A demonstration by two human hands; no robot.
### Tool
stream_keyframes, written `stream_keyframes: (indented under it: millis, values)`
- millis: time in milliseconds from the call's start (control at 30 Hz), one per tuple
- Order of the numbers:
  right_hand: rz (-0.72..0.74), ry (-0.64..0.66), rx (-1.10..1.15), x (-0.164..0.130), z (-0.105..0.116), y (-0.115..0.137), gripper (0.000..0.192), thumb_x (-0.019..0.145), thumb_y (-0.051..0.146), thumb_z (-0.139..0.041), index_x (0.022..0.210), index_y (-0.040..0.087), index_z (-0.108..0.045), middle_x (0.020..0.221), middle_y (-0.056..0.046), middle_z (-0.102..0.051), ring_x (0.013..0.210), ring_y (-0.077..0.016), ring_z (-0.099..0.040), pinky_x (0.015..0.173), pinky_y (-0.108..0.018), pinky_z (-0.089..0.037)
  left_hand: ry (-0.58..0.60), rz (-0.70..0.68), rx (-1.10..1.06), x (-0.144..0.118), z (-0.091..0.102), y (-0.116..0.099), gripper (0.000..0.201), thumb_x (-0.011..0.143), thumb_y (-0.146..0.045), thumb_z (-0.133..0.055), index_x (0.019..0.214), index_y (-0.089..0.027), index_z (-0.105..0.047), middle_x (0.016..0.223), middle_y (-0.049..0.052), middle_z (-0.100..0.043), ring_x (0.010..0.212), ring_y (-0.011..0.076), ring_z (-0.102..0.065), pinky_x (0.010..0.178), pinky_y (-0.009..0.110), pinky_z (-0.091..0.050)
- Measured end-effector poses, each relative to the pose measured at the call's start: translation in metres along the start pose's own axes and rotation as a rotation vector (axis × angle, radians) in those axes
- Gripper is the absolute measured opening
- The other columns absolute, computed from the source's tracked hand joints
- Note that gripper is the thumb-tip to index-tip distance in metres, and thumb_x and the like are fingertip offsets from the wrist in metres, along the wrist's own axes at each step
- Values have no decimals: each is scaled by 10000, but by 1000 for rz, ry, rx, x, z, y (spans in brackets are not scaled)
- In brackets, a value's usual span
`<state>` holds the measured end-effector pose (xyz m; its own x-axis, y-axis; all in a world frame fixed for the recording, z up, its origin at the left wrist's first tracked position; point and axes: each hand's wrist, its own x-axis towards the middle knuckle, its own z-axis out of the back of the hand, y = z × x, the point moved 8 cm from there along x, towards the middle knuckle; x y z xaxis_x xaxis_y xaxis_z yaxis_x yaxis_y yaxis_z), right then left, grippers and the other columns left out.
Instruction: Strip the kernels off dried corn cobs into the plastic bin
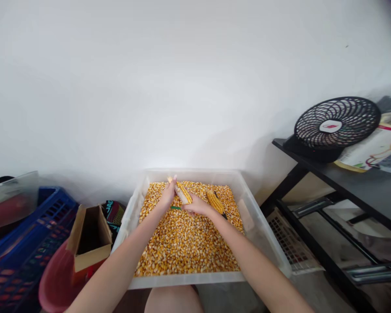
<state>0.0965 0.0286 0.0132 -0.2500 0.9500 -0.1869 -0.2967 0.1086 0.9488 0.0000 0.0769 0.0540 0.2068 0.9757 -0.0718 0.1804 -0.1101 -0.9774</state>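
Observation:
Over a bed of loose corn kernels [185, 243] I hold a corn cob [184, 194] at a slant. Yellow rows remain on its right side, while a pale strip along it looks bare of kernels. My left hand [168, 194] is closed around the upper left end. My right hand [197, 204] grips the lower right end, its fingers partly hidden beneath. A thin green piece [175, 208] shows between the hands; its kind is unclear. Right of my right hand, another corn cob [215, 201], full of kernels, lies on the bed beside something dark.
The kernels fill a translucent plastic bin [185, 280] against a white wall. At left stand an open cardboard box [93, 258], a red basin [57, 278] and a blue crate [29, 256]. A black fan [337, 124] rests on a dark rack [313, 208] at right.

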Motion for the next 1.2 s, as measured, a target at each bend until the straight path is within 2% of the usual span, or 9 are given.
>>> stream_keyframes:
  millis: [100, 167, 367, 500, 567, 800, 1000, 1100, 1200]
  values:
    - [-57, 16, 63, -2, -2, -5, 584, 643, 265, -646, 1171, 228, -398, 593, 51, -505, 416, -101, -466, 381, -215, -368, -63, -98, 120, -3, 4, -4, 436, 685, -601, -489, 738, -169, -462, 606, -27, -446, 602, 132, -455, 629, 270, -400]
    - [-88, 35, 111, -4, -1, -7, 564, 634, 276, -650, 1143, 225, -414, 588, 53, -508, 423, -104, -475, 383, -214, -368, -52, -150, 161, -4, 2, -8, 426, 682, -589, -504, 756, -171, -477, 639, -19, -460, 632, 134, -455, 643, 265, -402]
    - [-12, 55, 105, -2, -3, 4, 540, 657, 298, -632, 1146, 208, -421, 572, 52, -496, 425, -108, -473, 395, -222, -379, 87, -61, -9, -3, -11, -9, 423, 669, -559, -528, 813, -164, -485, 702, 6, -523, 675, 152, -516, 651, 271, -419]
    - [68, -91, -69, 1, 1, 10, 647, 671, 231, -608, 1262, 250, -347, 713, 5, -570, 455, -109, -497, 417, -225, -386, -52, -42, 54, -6, 0, -12, 433, 640, -549, -576, 801, -154, -506, 702, 11, -543, 661, 151, -518, 615, 255, -407]
    - [63, -114, -108, 0, 1, 10, 700, 669, 211, -605, 1298, 260, -302, 775, -13, -588, 468, -110, -508, 426, -227, -390, -72, -56, 105, -7, 2, -14, 418, 637, -531, -591, 785, -148, -512, 685, 4, -536, 658, 145, -509, 614, 247, -402]
    - [-20, -22, -16, -2, 0, 1, 585, 680, 241, -604, 1217, 219, -373, 661, 14, -542, 423, -102, -481, 381, -214, -363, 94, -171, 249, -3, -5, -20, 352, 699, -484, -554, 784, -145, -518, 679, -11, -507, 676, 132, -485, 628, 231, -392]
    - [-42, -15, 32, -3, 0, -2, 488, 670, 265, -612, 1117, 204, -425, 597, 42, -519, 421, -103, -462, 397, -225, -377, 160, -113, 205, -4, -6, -19, 391, 655, -445, -610, 885, -140, -528, 817, 27, -562, 813, 166, -526, 725, 268, -422]
    - [-8, -53, -51, -3, 3, 4, 482, 680, 269, -598, 1128, 207, -431, 658, 24, -555, 468, -119, -500, 450, -249, -416, 162, -75, 129, -4, -7, -17, 399, 642, -441, -627, 899, -150, -534, 840, 35, -574, 828, 174, -541, 736, 278, -434]
    - [133, -204, -256, -6, 11, 21, 535, 667, 222, -602, 1174, 221, -435, 884, -31, -609, 706, -168, -582, 635, -293, -458, 71, -12, 34, -3, -2, -13, 404, 669, -513, -571, 851, -155, -532, 777, 34, -578, 748, 170, -560, 690, 279, -443]
